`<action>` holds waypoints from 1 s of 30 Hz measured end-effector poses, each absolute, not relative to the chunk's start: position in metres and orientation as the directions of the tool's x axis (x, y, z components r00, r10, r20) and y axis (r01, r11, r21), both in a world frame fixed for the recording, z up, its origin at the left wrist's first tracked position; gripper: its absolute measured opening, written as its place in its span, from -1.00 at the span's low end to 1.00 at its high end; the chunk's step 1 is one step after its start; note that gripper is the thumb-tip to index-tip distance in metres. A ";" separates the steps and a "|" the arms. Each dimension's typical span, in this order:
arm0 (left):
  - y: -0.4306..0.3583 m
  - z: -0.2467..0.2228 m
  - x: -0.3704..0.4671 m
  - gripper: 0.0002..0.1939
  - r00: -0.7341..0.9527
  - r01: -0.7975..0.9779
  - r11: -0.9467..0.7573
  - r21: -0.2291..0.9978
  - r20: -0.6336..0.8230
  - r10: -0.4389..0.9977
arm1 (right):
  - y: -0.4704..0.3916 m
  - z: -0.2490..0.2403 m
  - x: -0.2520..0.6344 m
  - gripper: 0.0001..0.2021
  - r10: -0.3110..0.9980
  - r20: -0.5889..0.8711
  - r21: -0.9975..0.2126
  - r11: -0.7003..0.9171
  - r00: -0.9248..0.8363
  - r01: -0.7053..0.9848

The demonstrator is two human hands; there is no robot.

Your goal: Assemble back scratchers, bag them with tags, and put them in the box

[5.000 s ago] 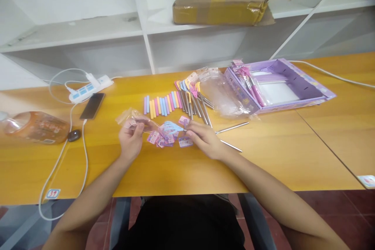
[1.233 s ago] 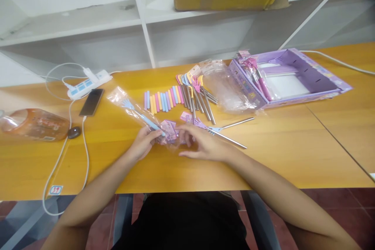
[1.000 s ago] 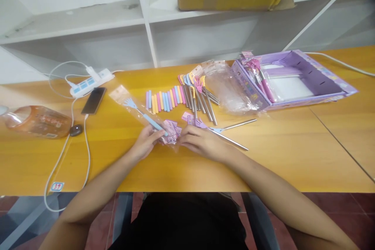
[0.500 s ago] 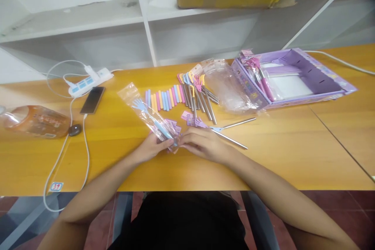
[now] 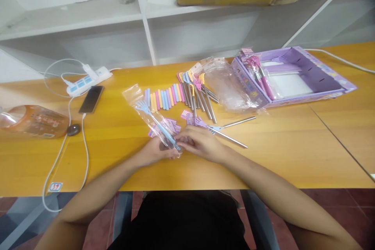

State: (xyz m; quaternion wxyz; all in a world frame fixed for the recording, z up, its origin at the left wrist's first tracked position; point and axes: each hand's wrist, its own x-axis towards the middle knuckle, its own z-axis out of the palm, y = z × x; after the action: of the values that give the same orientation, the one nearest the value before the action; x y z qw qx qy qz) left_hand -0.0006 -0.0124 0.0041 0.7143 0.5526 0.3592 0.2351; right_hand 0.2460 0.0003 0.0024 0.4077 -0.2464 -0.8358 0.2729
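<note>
A blue back scratcher with a hand-shaped head lies inside a clear plastic bag. My left hand is closed around the lower part of the bag from the left. At the bag's near end, the fingers of my right hand pinch its edge by the scratcher's handle tip. Purple printed cards lie just behind the bag. Beyond my right hand, a purple scratcher head on a metal rod crosses a blue one.
Several coloured handle sleeves lie in a row beside a pile of metal-rod scratchers. Empty clear bags rest against a purple box. Left are a phone, a power strip and an orange bottle.
The bag with the blue scratcher has shifted slightly right and toward me. My left thumb has moved down off the handle, and more of the purple cards shows.
</note>
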 end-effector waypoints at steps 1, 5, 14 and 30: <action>-0.013 0.005 0.000 -0.55 0.625 0.072 0.275 0.959 -0.259 0.736 | 0.000 0.002 0.245 -0.84 0.639 0.542 -0.660 0.726 -0.546 0.194; -0.014 0.004 0.002 -0.65 0.630 0.076 0.247 0.966 -0.239 0.739 | -0.001 0.002 0.244 -0.85 0.658 0.534 -0.669 0.713 -0.531 0.209; -0.015 0.011 0.000 -0.67 0.648 0.089 0.269 0.959 -0.261 0.716 | -0.001 0.007 0.245 -0.83 0.735 0.470 -0.744 0.628 -0.488 0.229; -0.008 0.020 0.000 -0.66 0.653 -0.053 0.236 0.970 -0.145 0.744 | 0.003 0.011 0.248 -0.53 0.803 0.118 -0.961 0.241 -0.585 0.137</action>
State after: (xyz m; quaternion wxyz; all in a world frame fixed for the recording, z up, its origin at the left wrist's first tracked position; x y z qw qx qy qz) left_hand -0.0004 -0.0084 0.0201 0.7213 0.5532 0.3122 0.2760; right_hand 0.2483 0.0029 0.0112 0.3182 -0.3262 -0.7205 0.5226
